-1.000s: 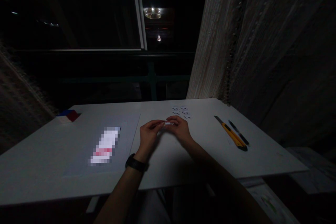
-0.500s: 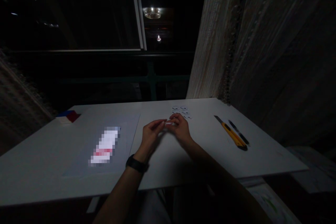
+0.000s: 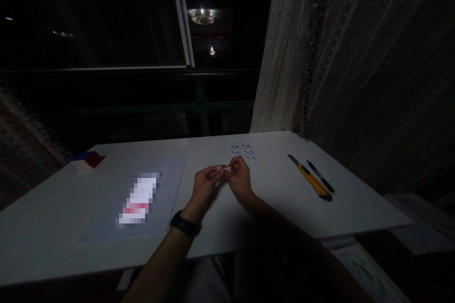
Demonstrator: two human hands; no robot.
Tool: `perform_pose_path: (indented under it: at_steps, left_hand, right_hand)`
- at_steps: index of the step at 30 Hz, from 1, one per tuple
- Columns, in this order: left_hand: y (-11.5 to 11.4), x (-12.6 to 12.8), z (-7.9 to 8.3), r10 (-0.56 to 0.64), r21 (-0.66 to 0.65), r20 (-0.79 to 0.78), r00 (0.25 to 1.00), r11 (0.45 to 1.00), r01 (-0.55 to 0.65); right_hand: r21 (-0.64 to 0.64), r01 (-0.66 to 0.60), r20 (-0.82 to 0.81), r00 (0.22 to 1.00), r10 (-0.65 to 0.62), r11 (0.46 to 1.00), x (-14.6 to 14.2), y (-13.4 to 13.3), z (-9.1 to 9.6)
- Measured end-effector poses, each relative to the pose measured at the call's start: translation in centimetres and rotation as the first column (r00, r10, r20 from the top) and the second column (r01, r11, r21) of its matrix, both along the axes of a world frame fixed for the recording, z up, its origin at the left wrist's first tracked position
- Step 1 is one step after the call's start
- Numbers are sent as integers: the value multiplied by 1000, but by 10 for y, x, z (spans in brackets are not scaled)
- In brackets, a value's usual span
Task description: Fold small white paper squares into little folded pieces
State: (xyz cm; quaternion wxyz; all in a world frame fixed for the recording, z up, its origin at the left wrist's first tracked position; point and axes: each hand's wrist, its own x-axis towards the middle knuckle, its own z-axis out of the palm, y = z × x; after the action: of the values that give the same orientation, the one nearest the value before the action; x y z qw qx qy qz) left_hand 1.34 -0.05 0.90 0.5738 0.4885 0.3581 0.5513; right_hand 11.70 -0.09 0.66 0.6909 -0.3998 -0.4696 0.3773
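Observation:
Both of my hands meet over the middle of a white table (image 3: pixel 71 227). My left hand (image 3: pixel 203 188), with a dark watch on its wrist, and my right hand (image 3: pixel 240 181) pinch a small white piece (image 3: pixel 223 169) between their fingertips. The piece is too small and dim to name more closely. Several similar small white pieces (image 3: pixel 243 150) lie on the table just beyond my hands.
A yellow utility knife (image 3: pixel 311 178) and a dark pen (image 3: pixel 320 176) lie at the right. A sheet with a blurred patch (image 3: pixel 139 198) lies at the left, a red, white and blue block (image 3: pixel 86 158) behind it. A curtain (image 3: pixel 355 57) hangs at the right.
My hands have drawn slightly closer together and toward me, still pinching the small white piece. The view has shifted a little to the right.

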Motion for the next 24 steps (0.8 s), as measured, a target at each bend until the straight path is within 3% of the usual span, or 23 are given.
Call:
perform_pose_path:
  at_steps: [4, 13, 20, 24]
  left_hand:
    - [-1, 1, 1, -49, -30, 66, 997, 998, 51]
    - [-2, 0, 1, 22, -101, 130, 991, 995, -9]
    - [2, -4, 4, -44, -115, 82, 996, 992, 53]
    - [5, -8, 3, 59, -47, 64, 996, 997, -56]
  right_hand:
    - [5, 22, -30, 999, -22, 1000, -2, 0, -1]
    - [-31, -29, -69, 997, 27, 999, -5, -1, -4]
    - [-54, -19, -9, 1000, 19, 998, 1, 3, -6]
    - [-34, -82, 29, 996, 83, 996, 5, 5, -4]
